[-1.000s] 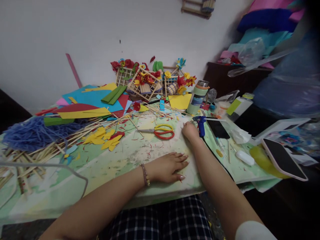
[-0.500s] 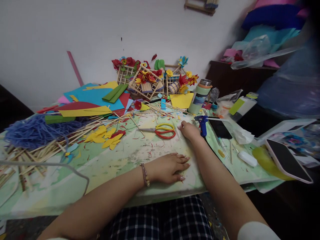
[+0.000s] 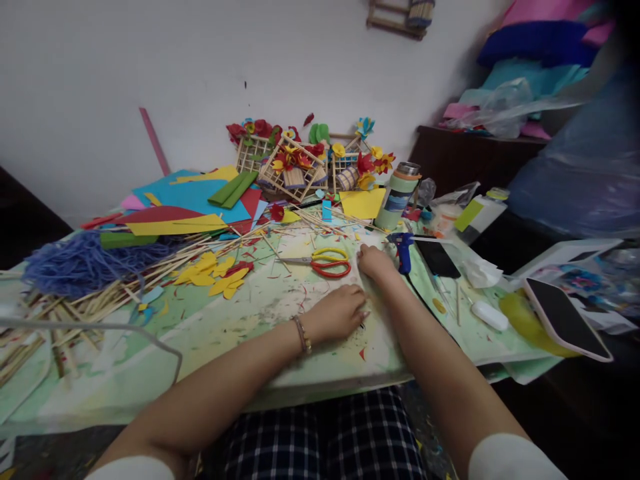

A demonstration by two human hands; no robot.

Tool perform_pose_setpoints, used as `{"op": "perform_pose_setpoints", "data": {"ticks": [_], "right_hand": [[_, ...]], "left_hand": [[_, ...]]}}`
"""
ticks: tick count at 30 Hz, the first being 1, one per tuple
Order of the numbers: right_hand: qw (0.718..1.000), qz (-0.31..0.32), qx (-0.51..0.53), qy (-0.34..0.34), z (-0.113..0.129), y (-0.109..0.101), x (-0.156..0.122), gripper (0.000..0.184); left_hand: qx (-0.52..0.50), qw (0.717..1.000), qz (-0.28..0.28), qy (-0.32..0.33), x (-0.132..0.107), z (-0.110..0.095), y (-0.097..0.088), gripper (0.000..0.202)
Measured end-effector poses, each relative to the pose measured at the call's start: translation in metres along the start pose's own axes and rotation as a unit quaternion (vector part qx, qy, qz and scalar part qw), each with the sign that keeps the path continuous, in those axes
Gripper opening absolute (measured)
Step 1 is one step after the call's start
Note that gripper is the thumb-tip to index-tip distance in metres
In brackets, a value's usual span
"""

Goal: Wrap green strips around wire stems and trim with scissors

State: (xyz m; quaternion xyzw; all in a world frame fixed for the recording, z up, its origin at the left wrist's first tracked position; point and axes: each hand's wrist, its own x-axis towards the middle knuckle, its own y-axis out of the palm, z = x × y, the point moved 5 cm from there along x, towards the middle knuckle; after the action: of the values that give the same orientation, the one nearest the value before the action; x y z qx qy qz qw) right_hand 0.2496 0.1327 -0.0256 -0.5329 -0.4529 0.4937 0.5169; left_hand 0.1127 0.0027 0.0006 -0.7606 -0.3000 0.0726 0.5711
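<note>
While the left hand (image 3: 336, 315) and right hand (image 3: 376, 261) rest on the surface (image 3: 225, 321), their fingers curl inward; whether they grip anything cannot be told. Scissors (image 3: 307, 261) with yellow and red handles lie just left of the right hand.

The person wears a white left sleeve (image 3: 133, 469) at near left and a white right sleeve (image 3: 513, 460) at near right. A slim bracelet (image 3: 302, 335) with gold-toned beads circles the left wrist. The legwear (image 3: 370, 433) is dark navy, checked with thin white lines.
</note>
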Motion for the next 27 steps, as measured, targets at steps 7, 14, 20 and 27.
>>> {"op": "perform_pose_setpoints", "data": {"ticks": [7,14,20,27], "right_hand": [[0.997,0.044,-0.031,-0.061,0.002,-0.005,0.002,0.036],[0.994,0.056,-0.045,-0.081,0.001,-0.003,0.005,0.038],[0.994,0.056,-0.044,-0.082,0.001,-0.002,0.015,0.038],[0.995,0.044,-0.035,-0.08,-0.001,-0.001,0.022,0.039]], "left_hand": [[0.118,0.98,0.001,-0.158,0.045,0.011,0.013,0.043],[0.132,0.973,0.03,-0.188,0.066,0.013,0.031,0.032],[0.141,0.977,0.063,-0.148,0.068,0.009,0.029,0.025],[0.138,0.982,0.071,-0.107,0.069,0.01,0.026,0.024]]}}
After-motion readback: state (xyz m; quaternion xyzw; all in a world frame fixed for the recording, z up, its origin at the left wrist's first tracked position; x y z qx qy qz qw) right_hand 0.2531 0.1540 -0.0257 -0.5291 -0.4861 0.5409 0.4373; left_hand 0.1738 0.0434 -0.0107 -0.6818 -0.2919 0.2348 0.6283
